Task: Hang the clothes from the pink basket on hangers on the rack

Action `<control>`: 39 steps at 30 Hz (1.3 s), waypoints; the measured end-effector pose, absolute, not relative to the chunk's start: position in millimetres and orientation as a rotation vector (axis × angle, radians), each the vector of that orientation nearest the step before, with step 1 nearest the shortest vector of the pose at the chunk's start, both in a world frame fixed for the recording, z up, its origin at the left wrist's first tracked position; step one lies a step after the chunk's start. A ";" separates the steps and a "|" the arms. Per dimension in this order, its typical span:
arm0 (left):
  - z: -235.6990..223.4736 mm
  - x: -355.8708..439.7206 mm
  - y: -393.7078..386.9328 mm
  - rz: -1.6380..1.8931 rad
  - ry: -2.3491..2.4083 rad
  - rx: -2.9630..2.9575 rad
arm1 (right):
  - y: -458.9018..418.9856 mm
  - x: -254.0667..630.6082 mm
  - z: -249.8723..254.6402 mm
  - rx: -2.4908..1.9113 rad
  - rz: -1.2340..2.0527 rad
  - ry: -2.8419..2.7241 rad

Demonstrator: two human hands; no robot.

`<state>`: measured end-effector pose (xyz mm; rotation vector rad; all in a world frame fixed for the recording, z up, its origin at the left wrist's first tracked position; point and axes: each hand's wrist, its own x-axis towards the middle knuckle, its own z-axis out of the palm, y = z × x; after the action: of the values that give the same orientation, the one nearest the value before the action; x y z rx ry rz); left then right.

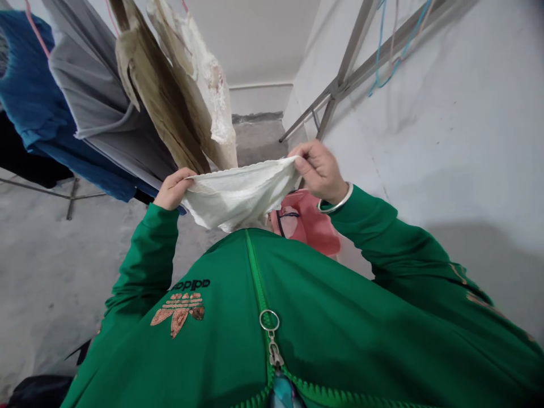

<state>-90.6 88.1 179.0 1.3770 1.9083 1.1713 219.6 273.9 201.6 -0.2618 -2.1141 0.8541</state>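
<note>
Head view shows grey floor (63, 260), pale wall (459, 141), held white garment (240, 192).

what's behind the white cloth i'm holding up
Beyond the white cloth, a hanging khaki garment and a lacy cream garment show above its top edge; at its lower right, part of a pink container. Whatever lies directly behind it is covered.

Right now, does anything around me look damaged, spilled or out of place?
A dark, rough strip along the base of the far wall looks odd, possibly damaged. Nothing odd stands out in the white cloth stretched between your left hand and right hand.
</note>
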 end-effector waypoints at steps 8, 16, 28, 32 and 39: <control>117.6 -55.0 100.1 1.389 1.393 1.197 | 247.1 222.7 231.6 -0.454 0.875 -1.982; 78.3 22.6 117.1 1.087 1.167 1.438 | 243.8 215.5 258.6 -0.354 0.955 -1.818; 91.6 46.5 144.3 1.286 1.663 1.756 | 262.1 228.5 260.5 -0.500 0.746 -1.776; 96.9 23.4 148.7 1.491 1.637 1.458 | 270.9 235.6 254.7 -0.589 0.774 -1.781; 128.8 -28.2 150.3 1.723 1.615 0.955 | 288.1 240.9 240.3 -0.552 0.906 -1.745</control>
<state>-28.2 150.3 128.8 0.9552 1.6150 1.7232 240.9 288.1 240.3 -0.5517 -1.7449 0.9064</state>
